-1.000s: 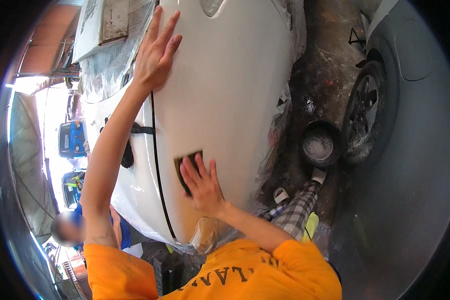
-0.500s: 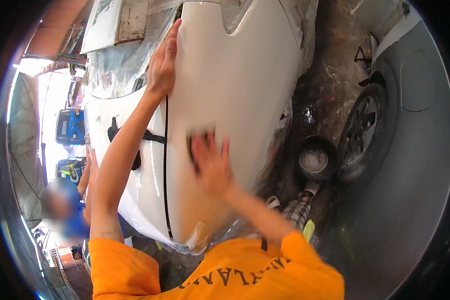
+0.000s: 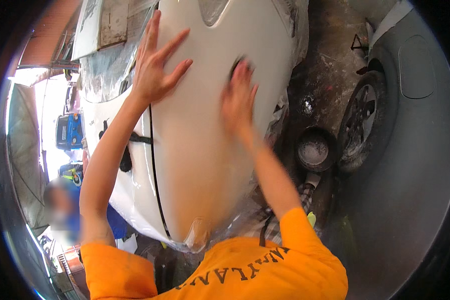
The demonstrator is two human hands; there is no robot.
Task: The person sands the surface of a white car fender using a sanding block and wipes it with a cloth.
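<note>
Left hand [image 3: 157, 70] flat on the white panel [image 3: 205, 125], fingers spread, holding nothing, braced just beside the dark door gap [image 3: 152, 165]. Right hand [image 3: 239, 97] blurred, pressed palm-down on a dark sanding pad [image 3: 237, 64], only the pad's top edge peeking past the fingertips high on the panel; fingers laid over the pad rather than curled round it. Dull tan patch [image 3: 200, 185] lower down the panel, between the gap and the masked edge. Plastic sheeting [image 3: 105, 75] over the window to the left. Dark bowl [image 3: 313, 150] with pale contents on the ground to the right, just beside a wheel [image 3: 362, 125] of a grey car [image 3: 415, 165], well apart from both hands. Another person [image 3: 67, 210] in blue far left, low in view.

For a good pass, by the look of it: pad kept flat, pressure spread across the whole palm, not dug in with fingertips. Long overlapping strokes along the curve. Light touch near the door gap and the panel's edges, where paint would likely cut through soonest. Left hand kept planted for balance, clear of the stroke path. Pad probably wetted from the bowl once dragging.
</note>
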